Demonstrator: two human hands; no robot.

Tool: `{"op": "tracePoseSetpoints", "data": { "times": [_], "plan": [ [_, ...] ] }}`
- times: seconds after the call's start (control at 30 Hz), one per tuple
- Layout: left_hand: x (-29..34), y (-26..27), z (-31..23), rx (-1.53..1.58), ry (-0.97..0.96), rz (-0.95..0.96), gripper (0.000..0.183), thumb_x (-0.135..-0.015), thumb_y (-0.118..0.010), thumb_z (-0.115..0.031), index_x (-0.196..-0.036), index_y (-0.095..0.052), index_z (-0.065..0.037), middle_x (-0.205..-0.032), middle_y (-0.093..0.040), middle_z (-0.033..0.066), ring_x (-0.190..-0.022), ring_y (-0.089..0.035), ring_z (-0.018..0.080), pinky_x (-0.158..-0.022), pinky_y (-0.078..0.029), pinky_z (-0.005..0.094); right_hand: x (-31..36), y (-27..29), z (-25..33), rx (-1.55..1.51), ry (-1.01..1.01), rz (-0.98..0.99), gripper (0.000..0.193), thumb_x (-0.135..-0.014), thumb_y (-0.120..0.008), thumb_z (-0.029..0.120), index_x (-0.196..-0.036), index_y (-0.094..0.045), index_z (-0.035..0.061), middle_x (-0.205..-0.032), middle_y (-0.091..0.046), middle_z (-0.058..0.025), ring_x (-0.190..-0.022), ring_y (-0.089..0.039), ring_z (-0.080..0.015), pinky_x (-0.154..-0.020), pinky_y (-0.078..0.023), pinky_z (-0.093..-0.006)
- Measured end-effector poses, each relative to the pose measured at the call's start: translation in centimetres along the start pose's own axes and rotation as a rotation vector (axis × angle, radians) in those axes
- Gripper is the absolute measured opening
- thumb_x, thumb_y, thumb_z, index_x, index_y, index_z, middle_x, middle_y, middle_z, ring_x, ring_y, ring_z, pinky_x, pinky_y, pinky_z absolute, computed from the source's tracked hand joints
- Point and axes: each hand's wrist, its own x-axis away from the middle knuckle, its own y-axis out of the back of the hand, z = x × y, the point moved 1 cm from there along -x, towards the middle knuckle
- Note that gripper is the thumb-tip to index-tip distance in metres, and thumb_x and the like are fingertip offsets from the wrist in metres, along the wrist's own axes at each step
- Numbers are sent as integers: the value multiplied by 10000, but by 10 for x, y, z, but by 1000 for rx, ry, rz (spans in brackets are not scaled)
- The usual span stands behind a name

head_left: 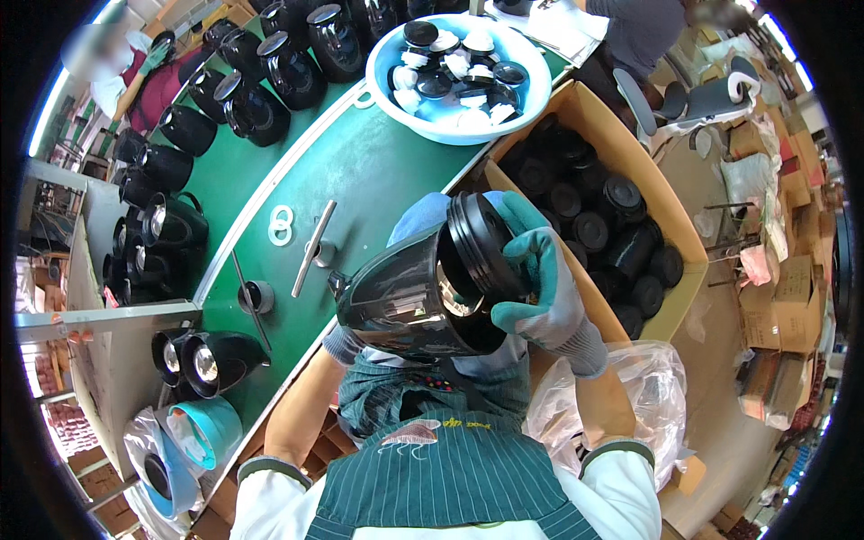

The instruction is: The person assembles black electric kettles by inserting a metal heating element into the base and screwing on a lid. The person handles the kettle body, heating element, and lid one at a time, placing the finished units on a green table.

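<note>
A glossy black jug body (396,301) lies tilted on its side in front of me, its open end turned right with a shiny lining showing inside. My left hand (342,345), in a grey glove, supports the jug from beneath; its fingers are hidden behind the body. In a green-and-grey glove, my right hand (544,283) grips a round black threaded base (477,243) between thumb and fingers. The base stands at a slant against the jug's open end, and part of the opening shows below it.
A blue basin (382,106) holds black and white lids. At right, a cardboard box (679,225) contains black round parts. White rings (281,225) and two metal rod tools (313,249) (252,301) are on the green table (342,171). Black jugs (256,108) line the far left.
</note>
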Motion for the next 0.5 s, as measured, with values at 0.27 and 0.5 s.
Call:
{"op": "tracePoseSetpoints", "data": {
  "times": [0.27,0.5],
  "plan": [
    [-10,6,23,532,207,65,579,-1018,-630,-189,-1546,-436,-49,-1533,-511,170,-1360,-547,291,-1152,-462,469,16,-11,5,-51,306,20,607,-566,-1033,314,-1006,-653,138,-1569,-419,-306,-1498,-372,-476,-1230,-298,-557],
    [-17,9,8,229,164,5,543,-985,-657,-181,-1485,-496,-45,-1465,-559,172,-1287,-588,285,-1107,-487,447,-2,-6,6,3,440,105,522,-515,-1000,342,-921,-722,166,-1476,-533,-298,-1438,-428,-544,-1201,-312,-633]
  ]
}}
